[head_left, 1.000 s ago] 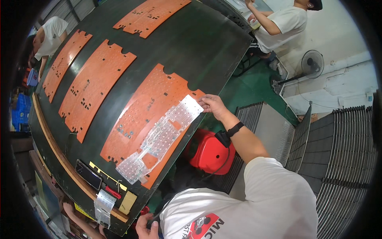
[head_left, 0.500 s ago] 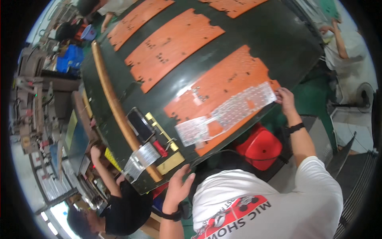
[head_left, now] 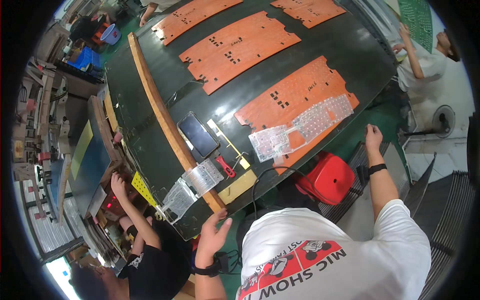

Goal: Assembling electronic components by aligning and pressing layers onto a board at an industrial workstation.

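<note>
I'm on the left head fisheye, looking steeply down past the white T-shirt [head_left: 370, 260], out across the dark worktable [head_left: 345, 47], left hand [head_left: 212, 237] and right hand [head_left: 373, 137] close in, fan [head_left: 443, 120] farther off, straight edges bowing near the rim

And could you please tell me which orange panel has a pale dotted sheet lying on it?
The orange panel nearest the right hand: the pale dotted sheet covers part of its near side, while the other three panels show none.
</note>
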A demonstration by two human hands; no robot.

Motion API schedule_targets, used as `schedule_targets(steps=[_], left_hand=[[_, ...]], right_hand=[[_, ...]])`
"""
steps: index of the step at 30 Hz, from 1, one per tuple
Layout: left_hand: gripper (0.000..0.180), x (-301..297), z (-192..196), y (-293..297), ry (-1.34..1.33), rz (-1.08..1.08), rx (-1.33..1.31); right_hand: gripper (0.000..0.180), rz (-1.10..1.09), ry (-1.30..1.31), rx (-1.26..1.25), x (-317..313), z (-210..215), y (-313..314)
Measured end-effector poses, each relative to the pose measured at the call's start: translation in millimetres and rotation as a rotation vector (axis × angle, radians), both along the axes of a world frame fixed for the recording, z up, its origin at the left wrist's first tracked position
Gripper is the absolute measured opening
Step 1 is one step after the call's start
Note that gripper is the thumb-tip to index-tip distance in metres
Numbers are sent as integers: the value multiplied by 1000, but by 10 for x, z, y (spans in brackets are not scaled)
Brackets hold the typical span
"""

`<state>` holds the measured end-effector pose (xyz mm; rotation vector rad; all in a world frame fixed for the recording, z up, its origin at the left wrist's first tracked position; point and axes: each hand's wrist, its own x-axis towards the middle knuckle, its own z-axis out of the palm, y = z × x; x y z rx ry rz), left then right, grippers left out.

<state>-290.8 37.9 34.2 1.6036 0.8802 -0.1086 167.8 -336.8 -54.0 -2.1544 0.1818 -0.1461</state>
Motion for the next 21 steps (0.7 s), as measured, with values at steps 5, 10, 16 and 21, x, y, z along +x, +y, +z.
schedule_targets(steps=[5,10,16,21], left_hand=[[33,-552,-43,476,-24,60,28],[29,-891,-139,786,-49,154,-11],[31,-901,-310,810,8,104,-79],[32,-826,-470,527,93,-7,-154]], right_hand=[[24,-16,-26,-217,-817,168,-81],[24,44,42,-358,-1631,-22,-107],[23,261,424,-196,-2469,-357,274],[28,764,719,211,-2852,313,1875]])
